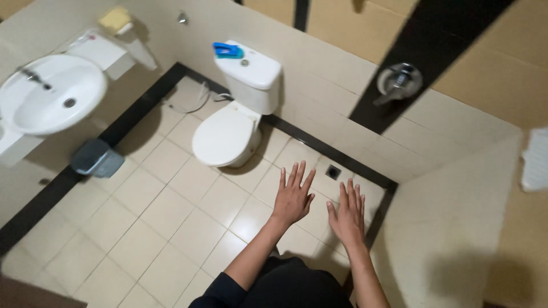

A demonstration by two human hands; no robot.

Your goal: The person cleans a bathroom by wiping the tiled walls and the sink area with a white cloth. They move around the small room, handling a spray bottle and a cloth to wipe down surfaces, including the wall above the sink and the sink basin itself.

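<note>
My left hand (293, 197) is stretched out in front of me, fingers spread, holding nothing. Beside it my right hand (348, 214) is also held out flat with fingers apart and empty. Both hover over the cream tiled floor (171, 211), apart from everything. A white toilet (228, 134) with its lid down stands ahead of the left hand, against the far wall. On its cistern (251, 71) lies a blue object (227, 50).
A white washbasin (51, 94) with a tap hangs on the left wall, a grey bin (97, 158) below it. A yellow sponge (115, 19) sits on a shelf. A floor drain (333, 171) lies near the corner. A metal wall fitting (398, 82) is on the right.
</note>
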